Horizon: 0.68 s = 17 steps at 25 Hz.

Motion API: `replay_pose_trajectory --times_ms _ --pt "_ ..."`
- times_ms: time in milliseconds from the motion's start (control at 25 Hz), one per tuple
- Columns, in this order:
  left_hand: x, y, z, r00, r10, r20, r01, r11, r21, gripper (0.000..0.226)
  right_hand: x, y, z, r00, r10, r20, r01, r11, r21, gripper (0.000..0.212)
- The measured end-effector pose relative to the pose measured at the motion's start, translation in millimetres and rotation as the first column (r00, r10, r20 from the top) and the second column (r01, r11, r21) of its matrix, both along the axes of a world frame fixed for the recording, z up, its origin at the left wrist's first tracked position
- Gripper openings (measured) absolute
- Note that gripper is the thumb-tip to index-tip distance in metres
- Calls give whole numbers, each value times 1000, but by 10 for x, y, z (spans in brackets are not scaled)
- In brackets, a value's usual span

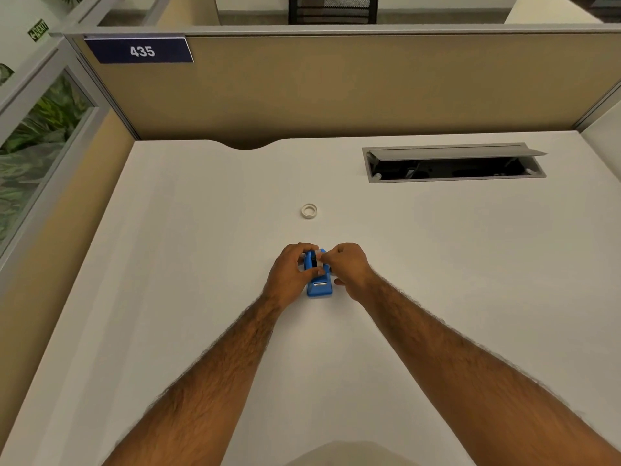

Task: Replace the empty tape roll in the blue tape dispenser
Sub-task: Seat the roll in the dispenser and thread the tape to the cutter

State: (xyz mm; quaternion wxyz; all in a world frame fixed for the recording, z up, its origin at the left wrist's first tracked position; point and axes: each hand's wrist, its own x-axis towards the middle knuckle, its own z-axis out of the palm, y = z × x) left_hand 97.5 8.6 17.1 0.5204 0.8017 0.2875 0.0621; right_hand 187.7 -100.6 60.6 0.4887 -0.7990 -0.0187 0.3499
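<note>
The blue tape dispenser (319,286) stands on the white desk (201,264) at the centre, its cutter end facing me. My left hand (291,270) grips its left side, fingers curled over the top. My right hand (347,265) pinches something white at the dispenser's upper right side; whether that is a roll or its hub I cannot tell. A small white tape ring (309,211) lies flat on the desk beyond the dispenser, apart from both hands.
An open grey cable tray (453,163) is set into the desk at the back right. Beige partition walls (336,89) close off the back and left. A "435" sign (141,50) hangs on the partition's upper left.
</note>
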Motion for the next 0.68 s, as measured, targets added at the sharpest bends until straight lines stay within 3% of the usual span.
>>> replay_pose_trajectory --times_ms 280,520,680 --pt "9 -26 20 1000 11 -13 -11 1000 -9 43 5 93 46 999 -49 -4 48 998 -27 16" --pt "6 -19 10 1000 1 -25 -1 1000 3 49 29 92 -3 997 -32 67 34 999 -38 40" --pt "5 19 2 1000 -12 -23 12 1000 0 47 31 35 -33 994 -17 108 18 1000 -9 33"
